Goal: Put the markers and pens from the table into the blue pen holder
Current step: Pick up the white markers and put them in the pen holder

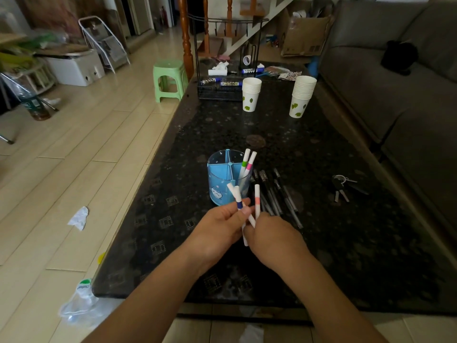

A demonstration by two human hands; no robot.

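Observation:
The blue pen holder (222, 179) stands upright on the dark table (346, 243). Two white markers (247, 162), one banded green and one pink, lean in its right compartment. My left hand (220, 231) pinches a white marker with a dark blue band (236, 195) just in front of the holder. My right hand (272, 238) grips a white marker with a salmon band (257, 199), held upright; another white marker crosses between the two hands. Several dark pens (279, 194) lie on the table right of the holder.
A bunch of keys (342, 185) lies to the right. Two stacks of paper cups (251, 94) (301, 95) and a black wire rack (220, 90) with blue markers stand at the far end. A grey sofa (408, 95) runs along the right, a green stool (169, 79) sits on the left floor.

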